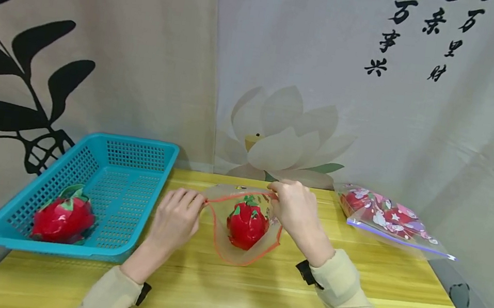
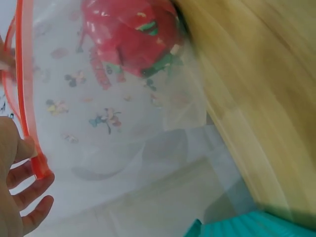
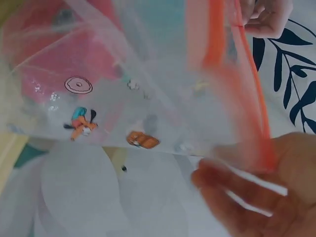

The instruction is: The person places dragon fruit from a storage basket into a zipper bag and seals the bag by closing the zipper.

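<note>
A clear zip bag [image 1: 222, 214] with an orange zip and small cartoon prints is held up over the table, its mouth spread towards me. My left hand [image 1: 177, 212] pinches the left end of the orange zip [image 2: 20, 89] between thumb and fingers. At the opposite end, my right hand [image 1: 299, 215] grips the zip's corner, blurred in the right wrist view. Inside the bag sits a shiny red dragon fruit [image 1: 247, 227] with green leaf tips. Through the printed film, the dragon fruit [image 2: 131, 37] also shows in the left wrist view.
Left of my hands stands a blue plastic basket [image 1: 161, 184] with another dragon fruit [image 1: 62, 218] in its near end. A second zip bag [image 1: 384, 213], filled and purple-zipped, lies at the table's back right. Behind the wooden table [image 1: 227, 302] hangs a printed cloth [image 1: 156, 59].
</note>
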Demonstrator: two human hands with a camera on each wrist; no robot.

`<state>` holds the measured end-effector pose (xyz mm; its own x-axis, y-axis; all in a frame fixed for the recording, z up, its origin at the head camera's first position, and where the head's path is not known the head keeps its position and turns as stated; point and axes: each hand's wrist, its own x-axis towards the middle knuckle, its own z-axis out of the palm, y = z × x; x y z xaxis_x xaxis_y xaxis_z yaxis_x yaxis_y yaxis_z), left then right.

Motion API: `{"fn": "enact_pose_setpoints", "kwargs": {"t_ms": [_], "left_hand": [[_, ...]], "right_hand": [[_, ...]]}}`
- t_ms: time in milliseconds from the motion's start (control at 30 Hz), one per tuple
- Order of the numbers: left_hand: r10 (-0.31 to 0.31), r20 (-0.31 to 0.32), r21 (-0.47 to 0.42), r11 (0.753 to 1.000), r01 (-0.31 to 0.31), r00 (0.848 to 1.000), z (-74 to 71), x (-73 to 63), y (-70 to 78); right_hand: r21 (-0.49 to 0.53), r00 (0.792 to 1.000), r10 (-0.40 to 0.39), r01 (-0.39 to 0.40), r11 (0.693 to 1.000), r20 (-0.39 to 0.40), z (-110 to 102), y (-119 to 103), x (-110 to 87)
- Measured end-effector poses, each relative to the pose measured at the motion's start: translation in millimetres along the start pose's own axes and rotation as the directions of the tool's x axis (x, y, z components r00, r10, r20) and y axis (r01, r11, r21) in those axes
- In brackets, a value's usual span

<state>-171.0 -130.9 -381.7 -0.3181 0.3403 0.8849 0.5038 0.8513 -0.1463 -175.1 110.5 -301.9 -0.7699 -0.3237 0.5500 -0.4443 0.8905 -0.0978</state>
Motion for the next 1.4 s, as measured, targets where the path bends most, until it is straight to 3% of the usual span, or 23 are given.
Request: {"fn": "enact_pose_setpoints", "kwargs": {"t_ms": [200, 333, 467, 733, 833, 933, 1000, 1100, 1267, 1333, 1400], "left_hand": [[-0.018, 0.019, -0.008, 1.0, 0.018, 1.0, -0.5, -3.1, -1.2], [-0.037, 0.054, -0.029, 0.999, 0.039, 0.998, -3.6, -5.4, -4.1], [-0.044, 0.141, -0.053, 0.997, 0.052, 0.989, -11.3, -7.9, -6.5], [-0.011, 0.371, -0.075, 0.996, 0.041, 0.929, -38.2, -11.1, -25.4], [-0.016, 0.469, -0.048, 0.998, 0.043, 0.883, -49.4, -10.4, -41.0], [-0.066, 0.598, -0.009, 0.996, 0.089, 0.799, -60.4, -7.6, -60.1], [-0.118, 0.684, 0.028, 0.99, 0.135, 0.72, -67.7, -4.2, -75.1], [-0.211, 0.79, 0.104, 0.971, 0.214, 0.575, -74.5, -0.3, -100.6], [-0.338, 0.893, 0.255, 0.923, 0.287, 0.295, -77.2, -3.8, -145.7], [-0.369, 0.906, 0.298, 0.904, 0.306, 0.208, -78.2, -9.1, -161.9], [-0.395, 0.909, 0.334, 0.883, 0.331, 0.134, -79.9, -16.2, -176.0]], "right_hand": [[0.061, 0.985, -0.103, 0.112, 0.992, -0.135, 9.4, -1.2, 1.1], [0.069, 0.979, -0.142, 0.154, 0.986, -0.145, 12.5, -1.3, 2.1], [0.077, 0.977, -0.156, 0.169, 0.983, -0.148, 14.0, -2.4, 3.5], [0.077, 0.975, -0.16, 0.173, 0.982, -0.157, 14.6, -4.3, 6.4], [0.079, 0.975, -0.16, 0.174, 0.982, -0.157, 14.4, -4.7, 7.0], [0.08, 0.974, -0.162, 0.176, 0.981, -0.157, 14.4, -4.5, 7.1], [0.079, 0.974, -0.165, 0.179, 0.981, -0.157, 14.6, -4.2, 7.2], [0.081, 0.972, -0.168, 0.183, 0.98, -0.162, 14.1, -4.0, 7.1], [0.086, 0.974, -0.168, 0.182, 0.98, -0.153, 14.1, -3.9, 7.2], [0.086, 0.975, -0.168, 0.181, 0.98, -0.144, 14.7, -3.9, 7.2], [0.088, 0.976, -0.168, 0.181, 0.98, -0.141, 15.0, -4.0, 7.2]]}}
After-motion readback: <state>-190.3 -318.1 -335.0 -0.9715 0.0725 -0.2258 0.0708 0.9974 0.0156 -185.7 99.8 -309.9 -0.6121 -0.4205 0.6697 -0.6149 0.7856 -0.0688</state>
